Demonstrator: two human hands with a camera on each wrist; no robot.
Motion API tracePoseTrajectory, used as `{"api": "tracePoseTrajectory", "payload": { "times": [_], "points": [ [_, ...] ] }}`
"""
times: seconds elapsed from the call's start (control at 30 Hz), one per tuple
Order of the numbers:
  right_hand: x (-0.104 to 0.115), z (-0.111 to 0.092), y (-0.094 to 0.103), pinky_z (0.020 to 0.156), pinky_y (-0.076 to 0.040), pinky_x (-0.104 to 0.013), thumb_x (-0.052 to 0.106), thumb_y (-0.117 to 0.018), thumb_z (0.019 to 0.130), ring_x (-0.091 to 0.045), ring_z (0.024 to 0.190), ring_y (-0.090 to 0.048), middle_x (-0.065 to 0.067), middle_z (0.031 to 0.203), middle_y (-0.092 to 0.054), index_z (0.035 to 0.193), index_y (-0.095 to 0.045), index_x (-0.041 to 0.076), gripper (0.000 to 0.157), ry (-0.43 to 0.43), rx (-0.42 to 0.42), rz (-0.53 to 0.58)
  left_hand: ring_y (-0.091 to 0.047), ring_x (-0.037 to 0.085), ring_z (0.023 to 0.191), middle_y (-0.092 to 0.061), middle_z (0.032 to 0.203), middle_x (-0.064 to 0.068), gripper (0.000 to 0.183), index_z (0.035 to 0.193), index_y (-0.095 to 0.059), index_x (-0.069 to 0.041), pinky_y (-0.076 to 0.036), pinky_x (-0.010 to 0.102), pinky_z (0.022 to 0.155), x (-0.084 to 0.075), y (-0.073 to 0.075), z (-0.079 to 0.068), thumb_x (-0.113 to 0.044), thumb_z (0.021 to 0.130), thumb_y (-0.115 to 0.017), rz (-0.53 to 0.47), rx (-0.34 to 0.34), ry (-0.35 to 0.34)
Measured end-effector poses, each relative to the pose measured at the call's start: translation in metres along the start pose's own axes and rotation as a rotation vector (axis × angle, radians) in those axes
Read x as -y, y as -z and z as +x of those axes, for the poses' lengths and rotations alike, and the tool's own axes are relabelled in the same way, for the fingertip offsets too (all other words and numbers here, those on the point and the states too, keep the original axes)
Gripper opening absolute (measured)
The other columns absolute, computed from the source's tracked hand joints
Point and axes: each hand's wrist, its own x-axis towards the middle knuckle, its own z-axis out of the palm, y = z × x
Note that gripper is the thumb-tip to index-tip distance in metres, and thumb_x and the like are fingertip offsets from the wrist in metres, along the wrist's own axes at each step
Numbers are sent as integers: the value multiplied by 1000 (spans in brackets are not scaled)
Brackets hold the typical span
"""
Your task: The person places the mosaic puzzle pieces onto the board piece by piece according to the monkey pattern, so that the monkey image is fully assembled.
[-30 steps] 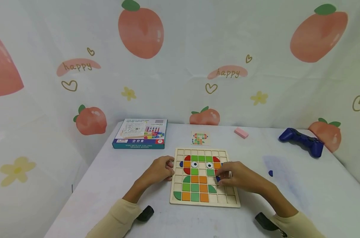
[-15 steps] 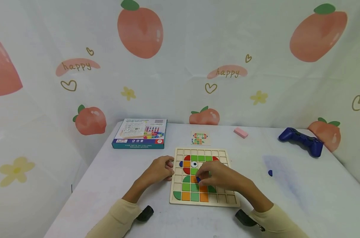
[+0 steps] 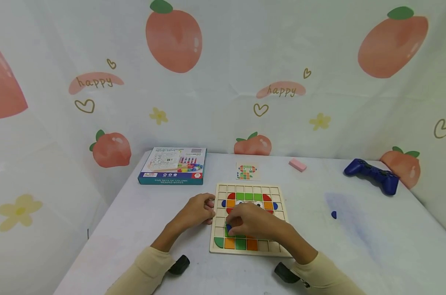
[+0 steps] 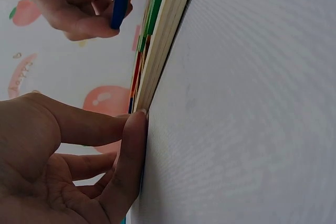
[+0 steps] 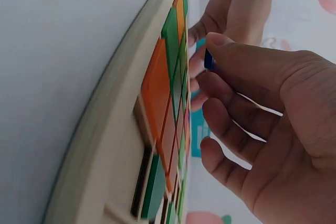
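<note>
A wooden grid board (image 3: pixel 274 247) lies on the table, with red, green, orange and blue tiles and white eye tiles set in its cells. My left hand (image 3: pixel 198 209) holds the board's left edge between thumb and a finger. Over the lower left cells, my right hand (image 3: pixel 254 221) pinches a small blue half-round tile (image 5: pixel 209 60) between thumb and forefinger. A second bit of blue shows beside that tile in the left wrist view; I cannot tell what it is. The right hand covers the middle of the board in the head view.
A pattern card (image 3: pixel 248 171) lies behind the board. A boxed bead set (image 3: pixel 173 166) sits at back left. A pink block (image 3: pixel 298 165), a dark blue game controller (image 3: pixel 371 175) and a loose blue half-round tile (image 3: pixel 334 214) lie to the right.
My right hand has moved left across the board with the blue tile, from the right side to the lower left cells. My left hand has stayed at the board's edge.
</note>
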Motion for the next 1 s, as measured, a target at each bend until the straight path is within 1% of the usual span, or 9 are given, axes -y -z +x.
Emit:
{"api": "tracePoseTrajectory", "payload": {
  "times": [0.2, 0.53, 0.67, 0.8, 1.0],
  "points": [
    [7, 9, -7, 76, -52, -21, 27, -85, 91, -5, 83, -58, 16, 87, -66, 109, -82, 15, 22, 0, 6, -1, -61, 19, 90, -62, 105, 8, 52, 142, -59, 6, -63, 30, 81, 0, 1, -1, -1, 91, -72, 0, -5, -7],
    [17, 15, -14, 74, -52, -21, 23, -85, 90, -6, 82, -57, 14, 84, -66, 106, -82, 12, 20, -37, -5, 21, -62, 19, 89, -63, 104, 9, 53, 141, -59, 8, -63, 31, 83, -2, 1, -3, -1, 90, -72, -4, -8, -6],
    [18, 15, -16, 76, -53, -21, 22, -85, 91, -6, 84, -57, 12, 87, -68, 107, -82, 11, 20, -38, -20, 30, -62, 19, 88, -63, 104, 9, 53, 141, -59, 7, -63, 30, 81, -1, 0, -1, -1, 90, -72, -4, -7, -6],
    [17, 16, -18, 78, -54, -20, 20, -84, 91, -6, 87, -58, 9, 93, -71, 111, -82, 9, 23, -43, -21, 50, -62, 19, 88, -63, 104, 8, 53, 141, -59, 7, -63, 30, 79, -1, 0, 0, -1, 90, -72, -9, -8, -4],
    [16, 15, -19, 82, -55, -19, 15, -83, 92, -5, 86, -60, 7, 96, -73, 116, -81, 9, 25, -26, -9, 76, -62, 19, 89, -62, 104, 8, 53, 141, -60, 7, -63, 31, 83, 0, 0, -1, 0, 90, -72, -2, -12, -13]
  ]
}}
